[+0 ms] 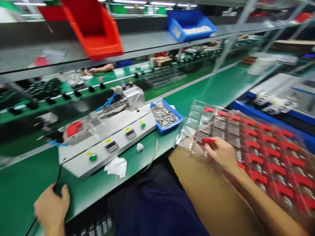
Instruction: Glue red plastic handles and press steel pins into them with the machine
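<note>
My right hand [222,154] pinches a small red part [208,141] over the near left side of a clear blister tray [194,114]. Several similar red pieces with silvery metal portions sit in rows in the tray's pockets; blur hides their exact kind. On the green bench at lower left rests my left hand [52,206], thumb spread away from the fingers. A black cable [59,178] runs beneath that hand, whose fingertips are partly hidden. Between the hands stands a white bench machine [108,137] with green buttons, small displays and a red piece on top.
A blue bin [161,129] of small metal pins stands against the machine's right end. In front are a small white bottle [140,147] and a crumpled white tissue [116,166]. Overhead, a shelf [145,44] carries a red bin [98,36] and a blue bin [189,26]. Cardboard [197,190] lies under the tray.
</note>
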`<state>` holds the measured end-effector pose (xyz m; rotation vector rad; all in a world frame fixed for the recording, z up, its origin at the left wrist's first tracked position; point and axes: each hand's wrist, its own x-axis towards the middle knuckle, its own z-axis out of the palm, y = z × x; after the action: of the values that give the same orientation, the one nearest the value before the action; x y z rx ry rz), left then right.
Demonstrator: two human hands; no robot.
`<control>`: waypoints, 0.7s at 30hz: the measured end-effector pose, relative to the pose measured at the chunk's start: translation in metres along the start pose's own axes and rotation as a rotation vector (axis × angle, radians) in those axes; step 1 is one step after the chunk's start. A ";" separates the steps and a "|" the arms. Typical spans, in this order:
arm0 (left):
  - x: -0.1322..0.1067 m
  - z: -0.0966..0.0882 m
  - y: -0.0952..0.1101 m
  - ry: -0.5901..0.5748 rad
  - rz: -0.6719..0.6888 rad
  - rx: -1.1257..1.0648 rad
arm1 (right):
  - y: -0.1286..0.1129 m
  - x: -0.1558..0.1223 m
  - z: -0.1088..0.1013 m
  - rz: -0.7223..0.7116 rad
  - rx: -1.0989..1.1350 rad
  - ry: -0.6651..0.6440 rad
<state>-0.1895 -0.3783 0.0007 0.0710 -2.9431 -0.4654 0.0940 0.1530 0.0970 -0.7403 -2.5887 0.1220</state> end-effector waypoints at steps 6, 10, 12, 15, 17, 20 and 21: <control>0.009 0.019 -0.017 0.135 -0.013 -0.060 | -0.082 0.004 0.002 -0.006 0.712 -0.054; 0.016 0.024 -0.026 0.207 -0.005 -0.135 | -0.176 -0.007 0.036 -0.254 0.946 -0.463; 0.016 0.023 -0.027 0.276 0.002 -0.194 | -0.214 -0.013 0.055 -0.315 1.023 -0.609; -0.003 0.018 -0.012 0.407 0.002 -0.280 | -0.246 -0.017 0.077 -0.295 1.122 -0.750; -0.034 0.015 0.014 0.392 0.062 -0.411 | -0.257 -0.016 0.087 -0.251 1.197 -0.823; -0.086 0.010 0.067 -0.086 0.282 -0.921 | -0.264 -0.014 0.095 -0.198 1.288 -0.867; -0.100 0.008 0.084 -0.267 0.293 -1.015 | -0.264 -0.013 0.098 -0.191 1.299 -0.854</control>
<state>-0.0946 -0.2884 0.0040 -0.5589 -2.4877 -1.9134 -0.0662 -0.0758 0.0574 0.1202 -2.4103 2.1428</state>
